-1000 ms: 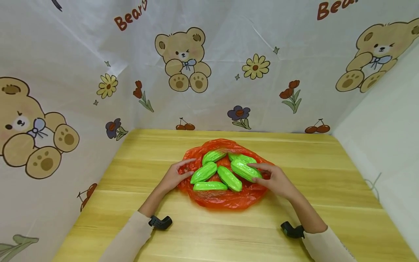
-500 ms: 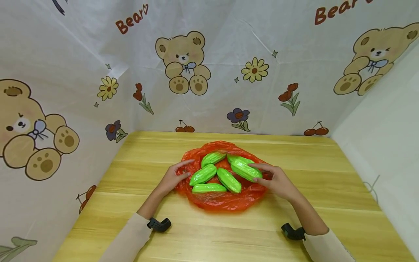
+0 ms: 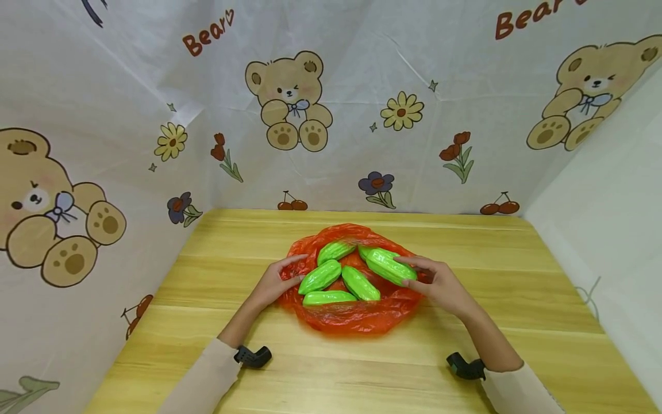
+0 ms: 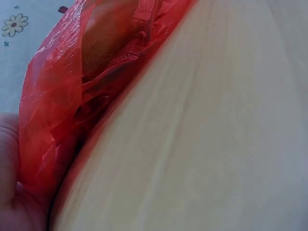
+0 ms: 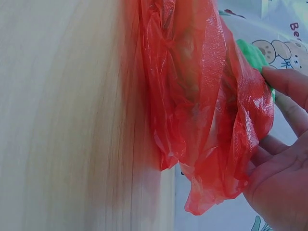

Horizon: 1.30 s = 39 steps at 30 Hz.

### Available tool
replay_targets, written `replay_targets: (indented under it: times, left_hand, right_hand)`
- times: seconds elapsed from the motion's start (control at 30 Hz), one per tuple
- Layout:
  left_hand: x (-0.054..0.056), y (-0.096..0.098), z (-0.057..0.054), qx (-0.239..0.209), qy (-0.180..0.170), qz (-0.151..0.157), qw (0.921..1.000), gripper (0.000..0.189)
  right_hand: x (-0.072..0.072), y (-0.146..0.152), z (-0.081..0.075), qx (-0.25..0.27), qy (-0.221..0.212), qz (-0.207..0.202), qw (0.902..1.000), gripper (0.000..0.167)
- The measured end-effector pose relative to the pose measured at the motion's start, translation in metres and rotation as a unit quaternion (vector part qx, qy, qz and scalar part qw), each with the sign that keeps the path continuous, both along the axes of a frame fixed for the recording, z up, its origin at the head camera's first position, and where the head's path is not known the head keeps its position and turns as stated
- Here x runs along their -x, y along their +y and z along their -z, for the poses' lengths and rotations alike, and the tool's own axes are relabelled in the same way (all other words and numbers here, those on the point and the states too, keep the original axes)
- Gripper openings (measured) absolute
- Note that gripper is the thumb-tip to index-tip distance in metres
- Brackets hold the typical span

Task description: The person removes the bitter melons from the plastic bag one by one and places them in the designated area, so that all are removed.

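Several bright green, ridged gourds that look like bitter melons lie in a spread red plastic bag (image 3: pixel 357 322) on the table. My right hand (image 3: pixel 439 286) holds the right-hand bitter melon (image 3: pixel 391 267) by its outer end, thumb below and fingers above. That melon overlaps another behind it. In the right wrist view, the fingers (image 5: pixel 288 83) reach a bit of green over the bag's edge. My left hand (image 3: pixel 273 284) rests at the bag's left side, thumb and forefinger apart over the red film, beside the left bitter melon (image 3: pixel 320 276).
A pale wooden table (image 3: pixel 331 376) bears the bag. Behind it and at the left hangs a bear-print cloth (image 3: pixel 331 178), and a plain white surface (image 3: pixel 615 190) rises at the right. Each wrist wears a small black camera (image 3: pixel 253 356).
The right hand and its bitter melon have shifted slightly right, covering more of the melon behind. The left hand stays at the bag's side. The whole head view has tilted a little.
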State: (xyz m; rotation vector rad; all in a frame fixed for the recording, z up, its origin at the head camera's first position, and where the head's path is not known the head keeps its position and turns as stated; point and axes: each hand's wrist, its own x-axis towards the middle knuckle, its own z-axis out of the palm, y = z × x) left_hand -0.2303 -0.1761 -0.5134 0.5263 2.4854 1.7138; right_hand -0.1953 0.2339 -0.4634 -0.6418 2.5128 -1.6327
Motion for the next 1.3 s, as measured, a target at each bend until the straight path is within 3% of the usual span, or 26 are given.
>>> replay_targets:
  times: [0.23, 0.57, 1.3]
  left_hand:
    - [-0.002, -0.001, 0.002, 0.007, 0.005, 0.002, 1.0000, 0.049]
    - [-0.002, -0.002, 0.001, -0.017, 0.003, 0.013, 0.9998, 0.048]
    - [0.002, -0.004, 0.004, -0.030, -0.002, 0.009, 0.9995, 0.047]
  right_hand:
    - [-0.002, 0.001, 0.001, 0.000, -0.008, -0.001, 1.0000, 0.045]
    - [-0.003, 0.003, 0.000, 0.017, -0.021, 0.011, 0.9996, 0.046]
    - [-0.001, 0.014, -0.014, 0.053, -0.024, 0.014, 0.9982, 0.048]
